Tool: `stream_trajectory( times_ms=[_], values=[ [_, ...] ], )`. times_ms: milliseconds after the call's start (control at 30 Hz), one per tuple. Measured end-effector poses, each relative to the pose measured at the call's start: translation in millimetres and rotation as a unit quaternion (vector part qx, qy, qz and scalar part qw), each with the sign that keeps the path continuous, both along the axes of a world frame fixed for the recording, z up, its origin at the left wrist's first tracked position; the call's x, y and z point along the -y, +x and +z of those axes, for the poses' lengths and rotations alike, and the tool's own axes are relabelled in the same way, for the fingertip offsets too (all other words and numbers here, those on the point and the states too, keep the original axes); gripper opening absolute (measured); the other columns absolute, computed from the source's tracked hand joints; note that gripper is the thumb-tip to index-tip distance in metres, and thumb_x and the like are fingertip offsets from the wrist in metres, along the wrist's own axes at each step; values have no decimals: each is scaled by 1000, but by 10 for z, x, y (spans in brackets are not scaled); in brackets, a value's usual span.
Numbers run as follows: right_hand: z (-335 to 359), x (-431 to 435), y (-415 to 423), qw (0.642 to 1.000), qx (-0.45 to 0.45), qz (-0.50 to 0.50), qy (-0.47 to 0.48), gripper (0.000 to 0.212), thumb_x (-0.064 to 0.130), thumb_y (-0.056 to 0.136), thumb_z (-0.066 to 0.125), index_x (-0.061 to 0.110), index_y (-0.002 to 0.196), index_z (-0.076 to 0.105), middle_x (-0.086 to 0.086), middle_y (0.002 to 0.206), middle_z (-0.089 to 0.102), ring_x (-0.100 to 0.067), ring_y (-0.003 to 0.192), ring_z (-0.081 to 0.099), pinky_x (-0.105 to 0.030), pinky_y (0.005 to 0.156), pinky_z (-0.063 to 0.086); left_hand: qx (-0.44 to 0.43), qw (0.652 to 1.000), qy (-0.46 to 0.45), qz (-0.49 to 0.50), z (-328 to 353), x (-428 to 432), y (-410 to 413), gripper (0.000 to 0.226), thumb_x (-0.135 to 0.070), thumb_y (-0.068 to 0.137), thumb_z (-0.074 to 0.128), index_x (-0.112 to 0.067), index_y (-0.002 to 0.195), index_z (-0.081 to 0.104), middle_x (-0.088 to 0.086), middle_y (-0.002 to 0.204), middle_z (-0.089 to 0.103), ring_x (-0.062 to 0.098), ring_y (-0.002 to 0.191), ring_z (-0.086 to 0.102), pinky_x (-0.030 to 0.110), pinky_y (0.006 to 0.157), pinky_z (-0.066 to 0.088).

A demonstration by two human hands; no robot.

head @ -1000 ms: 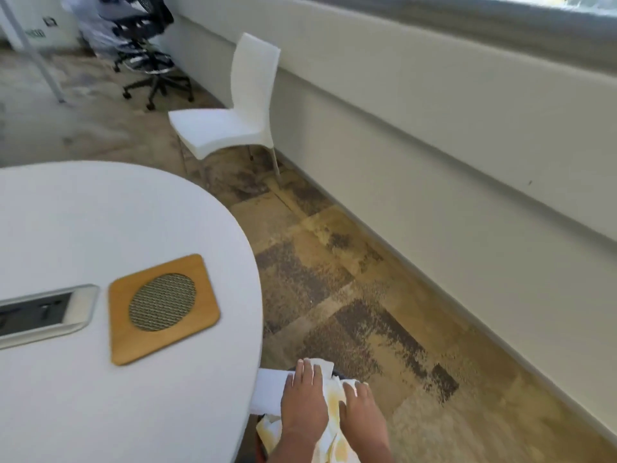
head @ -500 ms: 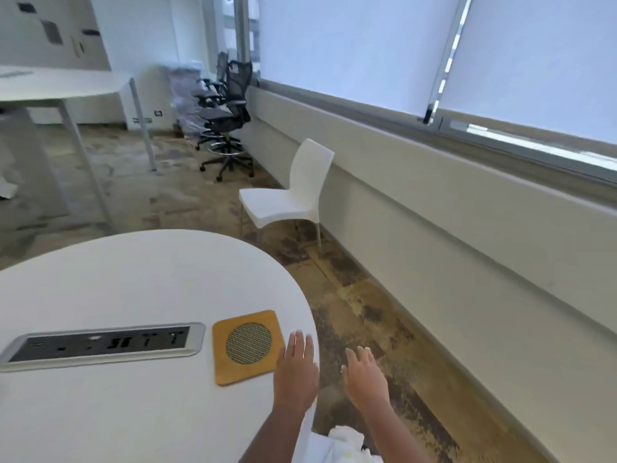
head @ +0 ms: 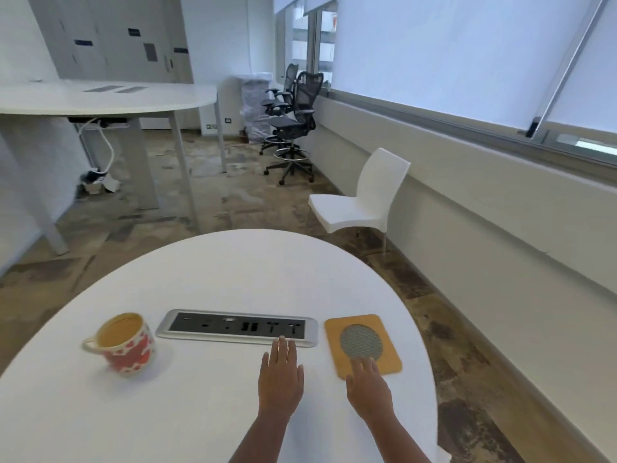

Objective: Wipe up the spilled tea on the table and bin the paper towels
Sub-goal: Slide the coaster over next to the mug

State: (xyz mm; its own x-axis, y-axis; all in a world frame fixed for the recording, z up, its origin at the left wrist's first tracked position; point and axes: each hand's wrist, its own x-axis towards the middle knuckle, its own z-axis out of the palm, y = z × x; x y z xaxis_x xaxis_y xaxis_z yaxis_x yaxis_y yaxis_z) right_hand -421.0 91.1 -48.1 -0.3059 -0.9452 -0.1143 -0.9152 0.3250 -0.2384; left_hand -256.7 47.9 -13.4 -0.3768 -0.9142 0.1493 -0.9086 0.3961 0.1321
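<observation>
white desk (head: pixel 233 272) is looking dry — i'm hovering left hand (head: pixel 281 379) and right hand (head: pixel 369 390), each grip flat and empty; soggy towels aren't showing.

Two bare forearms, no sleeves, left hand (head: pixel 281 382), right hand (head: pixel 369 392), no rings

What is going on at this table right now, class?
A person stands at a round white table with both hands empty and open. The left hand lies flat just in front of the power socket panel; the right hand reaches over the near edge of a wooden trivet. A red-patterned mug of tea stands to the left. No paper towels or spill show on the tabletop.
</observation>
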Motion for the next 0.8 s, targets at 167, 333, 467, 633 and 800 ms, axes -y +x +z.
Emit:
stream_trajectory(
  times_ms=[167, 333, 467, 633, 800],
  values=[
    [-183, 56, 450, 999, -14, -18, 22, 48, 29, 100, 29, 14, 145, 24, -4, 151, 28, -12, 143, 19, -29, 113, 30, 17, 993, 120, -7, -274, 147, 533, 55, -30, 98, 28, -8, 146, 12, 12, 157, 12, 21, 145, 13, 35, 118, 17],
    [-254, 81, 608, 998, -35, -54, 17, 48, 29, 100, 28, 14, 146, 23, -4, 155, 22, -12, 145, 15, -30, 114, 29, 29, 986, 161, -44, -497, 240, 709, 52, -29, 100, 20, -12, 147, 4, 6, 159, 3, 18, 146, 4, 34, 119, 12],
    [-251, 66, 592, 997, -34, -63, 7, 48, 27, 100, 30, 14, 146, 25, -4, 154, 26, -11, 144, 18, -29, 114, 29, 8, 978, 194, -75, -582, 249, 611, 51, -28, 100, 21, -12, 147, 8, 5, 159, 4, 17, 146, 6, 33, 119, 13],
    [-204, 41, 466, 998, -18, -64, -17, 43, 23, 98, 34, 15, 141, 35, -1, 146, 40, -11, 137, 35, -27, 109, 32, -35, 968, 227, -100, -556, 212, 315, 51, -28, 100, 23, -12, 146, 10, 5, 158, 8, 17, 146, 10, 32, 118, 15],
    [-163, 42, 228, 996, -2, -89, -27, 41, 17, 96, 39, 12, 137, 41, -3, 137, 48, -16, 129, 43, -26, 106, 37, -106, 951, 268, -107, -474, 230, -53, 50, -26, 100, 25, -13, 146, 14, 3, 158, 11, 14, 145, 13, 29, 117, 18]
  ],
)
